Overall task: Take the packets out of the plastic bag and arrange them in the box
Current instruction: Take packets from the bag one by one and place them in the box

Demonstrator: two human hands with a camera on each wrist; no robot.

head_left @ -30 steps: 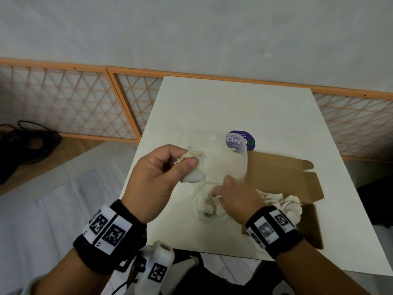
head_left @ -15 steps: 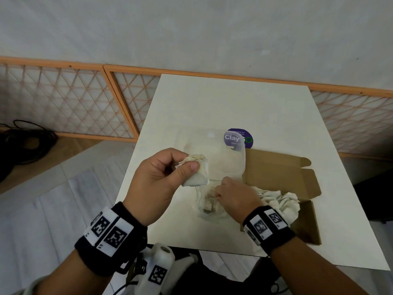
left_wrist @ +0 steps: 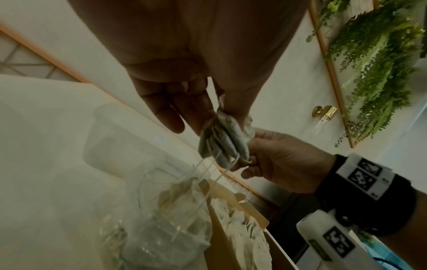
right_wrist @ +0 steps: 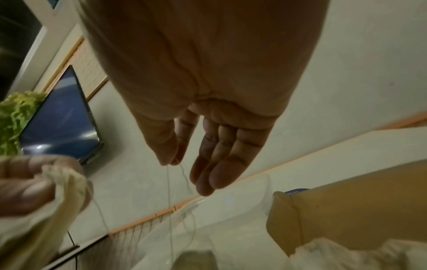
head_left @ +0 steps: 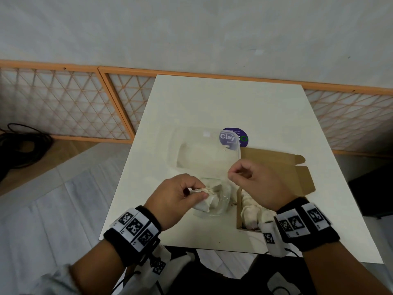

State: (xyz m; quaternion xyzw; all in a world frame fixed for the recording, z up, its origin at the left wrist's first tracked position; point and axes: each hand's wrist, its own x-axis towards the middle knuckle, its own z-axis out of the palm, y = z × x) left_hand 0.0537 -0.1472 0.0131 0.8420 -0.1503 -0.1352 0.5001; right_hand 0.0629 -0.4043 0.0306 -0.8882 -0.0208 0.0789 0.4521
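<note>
My left hand (head_left: 200,192) pinches a bundle of white packets (head_left: 205,204) just above the clear plastic bag (head_left: 221,206); in the left wrist view the packets (left_wrist: 221,144) hang from the left hand (left_wrist: 219,117), and thin strings run from them down into the bag (left_wrist: 171,224). My right hand (head_left: 232,174) is raised over the bag. Its thumb and forefinger (right_wrist: 172,161) pinch the thin strings (right_wrist: 168,182), while its other fingers are straight. The open cardboard box (head_left: 282,167) lies to the right with several white packets (head_left: 251,211) inside.
A clear plastic tub (head_left: 204,150) stands on the white table (head_left: 212,103) behind the bag, with a purple round "Clay" label (head_left: 242,138) beside it. A lattice fence (head_left: 63,103) runs behind the table, and black cables (head_left: 19,145) lie on the floor at left.
My right hand has come up out of the bag and moved right, now pinching strings. My left hand, still holding the packets, has moved down and right toward the bag.
</note>
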